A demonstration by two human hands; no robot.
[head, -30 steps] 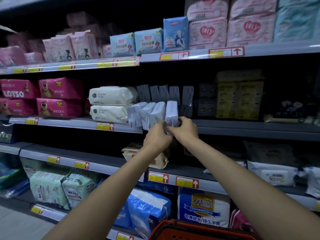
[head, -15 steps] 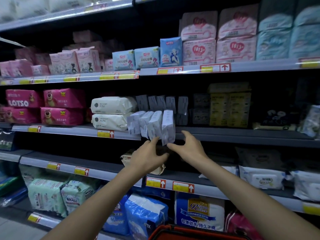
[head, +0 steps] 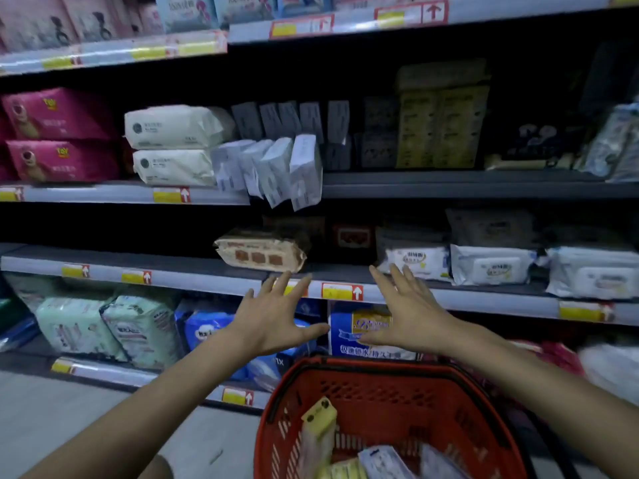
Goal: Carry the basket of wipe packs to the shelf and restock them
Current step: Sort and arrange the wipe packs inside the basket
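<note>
A red plastic basket (head: 387, 382) stands on the floor below me, with a yellow pack (head: 320, 418) and a few pale wipe packs (head: 383, 461) in it. On the middle shelf a row of pale lilac wipe packs (head: 276, 171) stands on edge, leaning over the shelf's front lip. My left hand (head: 273, 318) and my right hand (head: 411, 312) hover side by side above the basket, in front of the lower shelf rail. Both have fingers spread and hold nothing.
Shelves run across the whole view. White bagged packs (head: 173, 126) lie left of the lilac row, pink packs (head: 55, 115) further left. A beige pack (head: 259, 252) and white wipe packs (head: 491, 266) sit on the lower shelf (head: 193, 274). Grey floor (head: 86, 409) lies at the left.
Both hands let go of the rightmost lilac pack on the shelf and dropped down and back, opening wide. The view tilted down, so the basket now shows.
</note>
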